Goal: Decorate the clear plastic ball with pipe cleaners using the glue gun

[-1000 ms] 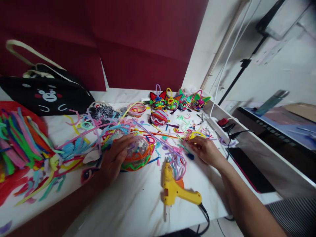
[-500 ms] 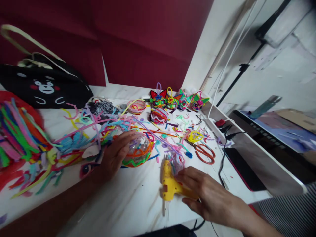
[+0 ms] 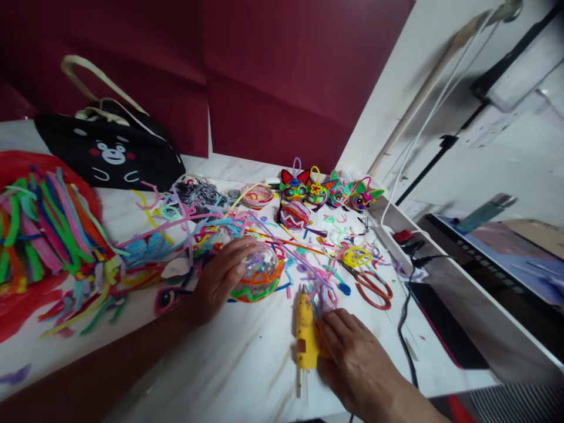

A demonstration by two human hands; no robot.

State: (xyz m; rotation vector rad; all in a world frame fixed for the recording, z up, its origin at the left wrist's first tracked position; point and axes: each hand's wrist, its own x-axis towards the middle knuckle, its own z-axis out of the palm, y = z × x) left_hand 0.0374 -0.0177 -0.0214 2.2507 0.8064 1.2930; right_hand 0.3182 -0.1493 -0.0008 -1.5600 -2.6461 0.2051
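Observation:
My left hand [image 3: 222,279] curls its fingers over the left side of a clear ball [image 3: 259,273], which is trimmed with orange and green pipe cleaners and sits on the table. The yellow glue gun [image 3: 305,332] lies near the front of the table, its nozzle facing away from me and a glue stick poking out of its back end. My right hand [image 3: 356,358] is closed around its handle, which the fingers mostly hide. Beyond the nozzle are loose pink and purple pipe cleaners [image 3: 326,294]. Orange-handled scissors [image 3: 374,289] lie to the right.
Several finished cat-eared ornaments [image 3: 295,187] stand at the back by a striped ball [image 3: 296,215]. Pipe cleaners fill a red bag [image 3: 90,202] at left, near a black tote bag [image 3: 112,161]. A dark phone-like slab [image 3: 449,326] and a black cable [image 3: 404,329] lie at right.
My right hand has closed more tightly around the glue gun's handle, and the gun has turned slightly. My left hand stays at the ball. The whole view has shifted a little.

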